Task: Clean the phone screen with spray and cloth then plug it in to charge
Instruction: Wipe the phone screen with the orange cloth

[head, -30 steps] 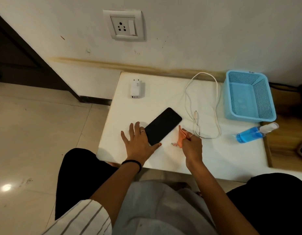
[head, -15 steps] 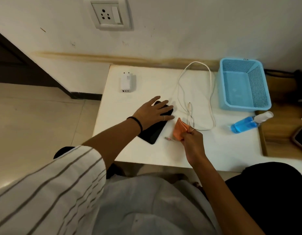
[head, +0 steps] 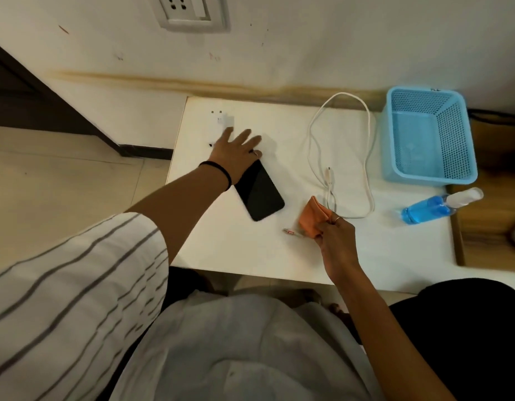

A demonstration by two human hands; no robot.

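Charging step, by the look of it: left hand [head: 236, 150] stretched forward with fingers spread and empty, just short of the white adapter [head: 221, 120] near the table's [head: 242, 250] far edge. Phone [head: 259, 191] flat, screen up, beside that wrist; cable [head: 338, 157] looped near the basket [head: 430, 137]. Next: grasping the adapter, joining cable, reaching the wall socket [head: 189, 10]; right hand [head: 336, 241] pinching the orange cloth [head: 312, 217]

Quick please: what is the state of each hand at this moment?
Left hand: open, fingers spread above the charger, holding nothing.
Right hand: closed, pinching the cloth.
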